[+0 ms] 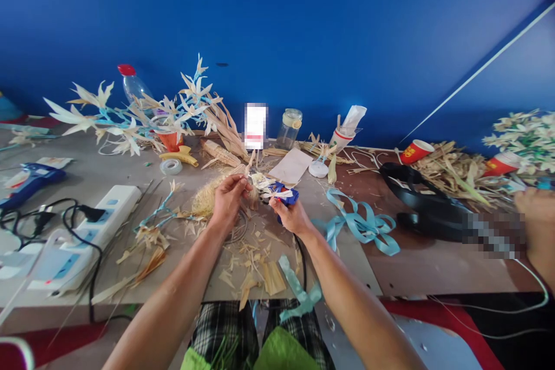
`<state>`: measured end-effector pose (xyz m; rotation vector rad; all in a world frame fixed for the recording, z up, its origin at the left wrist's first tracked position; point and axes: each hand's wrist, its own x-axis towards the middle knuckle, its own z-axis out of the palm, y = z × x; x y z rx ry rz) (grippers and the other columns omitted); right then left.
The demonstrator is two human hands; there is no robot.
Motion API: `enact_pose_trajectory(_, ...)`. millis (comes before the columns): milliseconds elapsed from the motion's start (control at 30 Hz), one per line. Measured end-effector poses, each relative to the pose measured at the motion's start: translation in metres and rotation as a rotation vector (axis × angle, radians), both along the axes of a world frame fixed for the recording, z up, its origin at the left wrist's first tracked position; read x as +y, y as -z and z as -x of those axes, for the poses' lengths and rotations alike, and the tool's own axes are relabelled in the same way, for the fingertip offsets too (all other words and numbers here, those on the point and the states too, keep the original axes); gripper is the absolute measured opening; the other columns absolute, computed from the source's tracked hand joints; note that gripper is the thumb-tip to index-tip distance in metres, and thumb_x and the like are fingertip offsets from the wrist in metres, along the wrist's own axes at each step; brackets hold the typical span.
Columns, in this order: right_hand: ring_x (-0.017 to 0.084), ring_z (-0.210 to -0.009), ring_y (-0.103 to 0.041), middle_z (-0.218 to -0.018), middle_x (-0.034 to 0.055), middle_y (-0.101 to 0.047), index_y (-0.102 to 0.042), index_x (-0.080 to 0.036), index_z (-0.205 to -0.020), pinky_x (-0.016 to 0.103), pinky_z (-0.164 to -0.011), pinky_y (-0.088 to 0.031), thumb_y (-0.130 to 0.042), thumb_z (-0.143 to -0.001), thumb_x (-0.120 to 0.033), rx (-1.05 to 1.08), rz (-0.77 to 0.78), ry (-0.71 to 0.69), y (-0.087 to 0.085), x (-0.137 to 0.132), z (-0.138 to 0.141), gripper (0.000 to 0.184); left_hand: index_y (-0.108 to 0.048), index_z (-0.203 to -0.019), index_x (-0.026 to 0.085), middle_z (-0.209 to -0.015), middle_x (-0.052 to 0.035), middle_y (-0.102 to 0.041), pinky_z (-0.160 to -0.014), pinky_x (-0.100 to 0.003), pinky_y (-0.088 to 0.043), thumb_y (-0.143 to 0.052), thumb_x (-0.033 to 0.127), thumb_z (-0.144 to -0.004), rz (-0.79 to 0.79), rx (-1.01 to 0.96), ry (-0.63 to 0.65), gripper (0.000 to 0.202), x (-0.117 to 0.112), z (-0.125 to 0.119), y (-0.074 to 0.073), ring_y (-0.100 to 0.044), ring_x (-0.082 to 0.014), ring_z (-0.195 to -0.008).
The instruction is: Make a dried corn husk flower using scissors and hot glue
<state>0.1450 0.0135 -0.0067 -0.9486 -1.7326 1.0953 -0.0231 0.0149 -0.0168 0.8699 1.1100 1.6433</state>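
Observation:
My left hand [231, 196] is closed in a pinch on a pale strip of corn husk [251, 163]. Its fingertips are just left of a blue glue gun [284, 192], which my right hand [292, 215] grips with the nozzle end towards the left. A black cord hangs down from the gun. Behind my left hand lies a fuzzy clump of straw-coloured fibre [208, 196]. Husk scraps [255, 254] litter the table below both hands. To the right curls a light blue ribbon [362, 219].
On the left are a white power strip [110, 214], another blue glue gun [37, 182] and husk flowers [130, 118] on blue stems. A tape roll [170, 167], corn cob [220, 153] and glass jar [289, 129] stand or lie further back. A black headset-like object [433, 208] is at right.

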Motion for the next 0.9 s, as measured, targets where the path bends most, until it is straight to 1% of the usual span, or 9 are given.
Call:
enact_pose_trajectory(100,0.011,-0.056,-0.037,-0.055,-0.0023,-0.041,-0.043,-0.02,-0.058,0.026,-0.057,-0.037,-0.051,-0.077,-0.063,-0.01,0.019,-0.016,0.004,0.0,-0.001,0.048,-0.061,-0.082,0.015,-0.063,0.0008,-0.062,-0.051,-0.021,-0.038,-0.071,0.033,-0.068,-0.001,-0.02,-0.009,0.025,0.001,0.001,0.0,-0.05,-0.0077,-0.051)
enact_pose_trajectory(167,0.011,-0.056,-0.038,-0.056,-0.0019,-0.043,-0.046,-0.019,-0.06,0.026,-0.057,-0.038,-0.052,-0.076,-0.064,0.006,0.038,-0.002,0.008,0.001,-0.001,0.048,-0.061,-0.081,0.015,-0.062,0.0006,-0.063,-0.051,-0.021,-0.037,-0.072,0.033,-0.067,0.001,-0.04,-0.015,0.026,0.001,0.001,0.0,-0.05,-0.0079,-0.051)
enact_pose_trajectory(267,0.012,-0.059,-0.045,-0.062,0.0009,-0.052,-0.052,-0.018,-0.066,0.027,-0.059,-0.041,-0.054,-0.074,-0.066,0.073,0.088,0.052,0.013,0.002,-0.002,0.048,-0.061,-0.081,0.015,-0.061,0.0003,-0.063,-0.05,-0.021,-0.037,-0.073,0.033,-0.065,0.008,-0.059,-0.021,0.027,0.001,0.001,-0.001,-0.05,-0.0078,-0.05)
enact_pose_trajectory(400,0.018,-0.074,-0.057,-0.08,0.0066,-0.064,-0.06,-0.017,-0.082,0.031,-0.071,-0.047,-0.057,-0.071,-0.066,0.13,0.109,0.154,0.017,0.005,-0.004,0.05,-0.061,-0.08,0.015,-0.061,0.0002,-0.063,-0.05,-0.02,-0.037,-0.074,0.034,-0.063,0.03,-0.074,-0.011,0.028,0.002,0.001,-0.001,-0.05,-0.0075,-0.05)
enact_pose_trajectory(500,0.02,-0.078,-0.059,-0.084,0.0074,-0.065,-0.061,-0.016,-0.09,0.032,-0.073,-0.046,-0.057,-0.074,-0.059,-0.01,0.078,0.292,0.018,0.008,-0.008,0.046,-0.061,-0.08,0.015,-0.061,0.0004,-0.063,-0.049,-0.02,-0.037,-0.074,0.034,-0.063,0.042,-0.074,-0.011,0.029,0.003,0.002,0.0,-0.049,-0.0071,-0.048)
enact_pose_trajectory(567,0.022,-0.078,-0.058,-0.083,0.0084,-0.063,-0.059,-0.015,-0.09,0.033,-0.073,-0.045,-0.056,-0.075,-0.054,-0.174,0.037,0.442,0.017,0.011,-0.012,0.042,-0.06,-0.081,0.015,-0.06,0.0008,-0.063,-0.049,-0.02,-0.038,-0.074,0.034,-0.062,0.047,-0.078,-0.016,0.03,0.003,0.002,0.0,-0.049,-0.007,-0.048)
enact_pose_trajectory(667,0.025,-0.083,-0.057,-0.088,0.0132,-0.061,-0.059,-0.013,-0.089,0.037,-0.077,-0.045,-0.056,-0.074,-0.048,-0.384,-0.04,0.632,0.014,0.016,-0.019,0.038,-0.06,-0.081,0.015,-0.059,0.0011,-0.063,-0.049,-0.02,-0.038,-0.075,0.033,-0.06,0.05,-0.097,-0.005,0.032,0.003,0.001,-0.001,-0.05,-0.0072,-0.048)
enact_pose_trajectory(767,0.028,-0.089,-0.056,-0.094,0.0166,-0.06,-0.059,-0.012,-0.093,0.038,-0.081,-0.044,-0.057,-0.074,-0.044,-0.486,-0.067,0.722,0.01,0.021,-0.026,0.038,-0.059,-0.08,0.015,-0.06,0.0015,-0.062,-0.048,-0.02,-0.038,-0.076,0.033,-0.058,0.052,-0.11,0.011,0.034,0.002,0.0,-0.002,-0.051,-0.0072,-0.049)
enact_pose_trajectory(900,0.03,-0.096,-0.057,-0.102,0.0179,-0.06,-0.059,-0.012,-0.102,0.04,-0.084,-0.043,-0.058,-0.074,-0.044,-0.603,-0.007,0.79,0.003,0.024,-0.036,0.043,-0.058,-0.08,0.015,-0.06,0.002,-0.061,-0.048,-0.019,-0.037,-0.077,0.035,-0.057,0.052,-0.134,0.021,0.036,0.003,0.001,-0.001,-0.052,-0.0073,-0.05)
